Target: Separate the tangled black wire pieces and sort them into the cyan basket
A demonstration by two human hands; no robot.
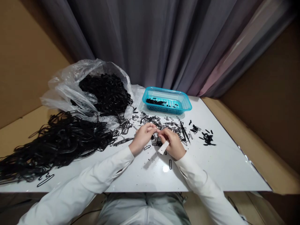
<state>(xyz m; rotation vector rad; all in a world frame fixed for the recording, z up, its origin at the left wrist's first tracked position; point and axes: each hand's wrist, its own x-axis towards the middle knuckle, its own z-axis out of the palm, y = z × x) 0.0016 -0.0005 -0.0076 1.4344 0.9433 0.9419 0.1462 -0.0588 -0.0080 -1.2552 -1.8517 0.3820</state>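
Above the middle of the white table, my left hand (144, 137) is closed in a pinch with its fingertips close to those of my right hand. What it holds is too small to make out. My right hand (172, 144) is wrapped round a slim tool with a flat white handle (163, 147), whose back end sticks out toward me. The tool's working tip is hidden by the fingers. Under and behind both hands, small black rubber-like loops (150, 119) are scattered. A long dark pointed tool (184, 132) lies among them, just past my right hand.
A blue perforated basket (167, 109) with short black pieces stands at the back. To its left, a clear plastic bag (63, 86) spills black loops (105, 93). A tangled black heap (61, 140) covers the left side. Short black pieces (207, 138) lie to the right.
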